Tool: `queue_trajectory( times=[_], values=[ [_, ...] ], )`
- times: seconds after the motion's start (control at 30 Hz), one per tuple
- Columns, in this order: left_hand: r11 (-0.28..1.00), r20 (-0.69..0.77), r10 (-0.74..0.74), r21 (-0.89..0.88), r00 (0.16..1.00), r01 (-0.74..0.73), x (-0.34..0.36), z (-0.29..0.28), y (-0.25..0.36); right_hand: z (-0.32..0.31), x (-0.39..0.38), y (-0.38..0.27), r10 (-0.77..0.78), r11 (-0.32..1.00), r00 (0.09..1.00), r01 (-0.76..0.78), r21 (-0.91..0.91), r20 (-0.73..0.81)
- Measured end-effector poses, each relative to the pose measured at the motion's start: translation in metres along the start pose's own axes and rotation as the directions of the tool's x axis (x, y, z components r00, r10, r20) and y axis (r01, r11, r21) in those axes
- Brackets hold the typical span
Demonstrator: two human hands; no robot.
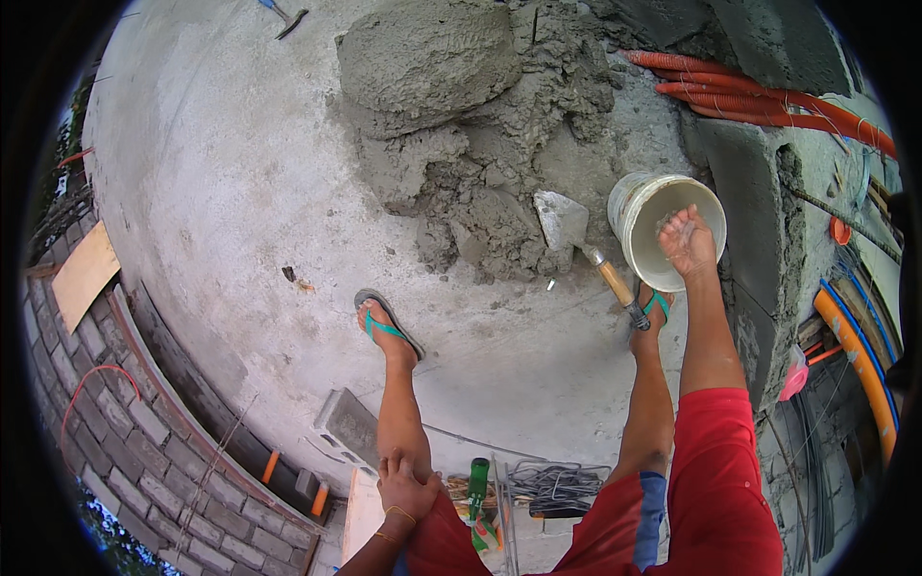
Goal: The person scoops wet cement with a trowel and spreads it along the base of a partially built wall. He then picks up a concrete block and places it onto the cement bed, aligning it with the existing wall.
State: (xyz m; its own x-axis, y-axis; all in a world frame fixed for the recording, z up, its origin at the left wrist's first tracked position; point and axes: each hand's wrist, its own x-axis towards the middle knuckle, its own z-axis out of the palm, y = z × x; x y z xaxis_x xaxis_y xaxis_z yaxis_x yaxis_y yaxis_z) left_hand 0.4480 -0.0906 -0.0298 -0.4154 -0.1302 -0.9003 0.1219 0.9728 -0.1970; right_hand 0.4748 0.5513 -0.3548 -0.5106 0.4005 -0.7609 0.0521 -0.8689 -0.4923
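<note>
My right hand (688, 240) is over the mouth of a white bucket (626, 213), its fingers curled and pressed together. Whatever they may hold is hidden from view. My left hand (407, 488) lies on my left knee, fingers apart, with nothing in it. Beside the bucket is a trowel (561, 221) with a mortar-coated blade and a wooden handle. Its blade touches the edge of a heap of wet grey mortar (485, 197), and its handle end reaches my right foot.
Orange corrugated pipes (749, 96) and a concrete block wall (744, 192) border the right side. Near my left leg stands a hollow block (348, 424). A green bottle (477, 485) and coiled wire (557, 480) lie below. A hammer-like tool (284, 19) is at the far left.
</note>
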Motion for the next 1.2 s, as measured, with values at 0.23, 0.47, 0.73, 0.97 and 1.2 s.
queue_trajectory(
  times=[0.23, 0.47, 0.73, 0.97, 1.2],
  values=[
    [1.000, 0.030, -0.014, 0.000, 0.999, 0.014, 0.001, 0.000, -0.003, 0.268, -0.105, 0.060, 0.245, 0.872, 0.889, -0.028, -0.489, 0.387],
    [0.997, 0.016, -0.013, -0.080, 1.000, 0.014, -0.002, -0.003, -0.011, 0.155, -0.090, 0.103, -0.115, 0.329, 0.991, 0.104, -0.939, 0.070],
    [0.996, -0.034, 0.025, -0.087, 0.999, -0.027, -0.001, 0.016, -0.024, -0.009, -0.060, 0.173, -0.156, -0.489, 0.987, -0.105, -0.866, -0.032],
    [0.997, -0.033, 0.027, -0.069, 0.999, -0.029, -0.005, 0.016, -0.025, -0.008, -0.110, 0.217, 0.155, 0.533, 0.948, -0.317, -0.784, -0.278],
    [0.996, -0.056, 0.079, -0.043, 0.995, -0.081, 0.001, 0.011, -0.042, -0.039, -0.218, 0.285, 0.089, 0.559, 0.823, -0.507, -0.656, -0.561]
  ],
)
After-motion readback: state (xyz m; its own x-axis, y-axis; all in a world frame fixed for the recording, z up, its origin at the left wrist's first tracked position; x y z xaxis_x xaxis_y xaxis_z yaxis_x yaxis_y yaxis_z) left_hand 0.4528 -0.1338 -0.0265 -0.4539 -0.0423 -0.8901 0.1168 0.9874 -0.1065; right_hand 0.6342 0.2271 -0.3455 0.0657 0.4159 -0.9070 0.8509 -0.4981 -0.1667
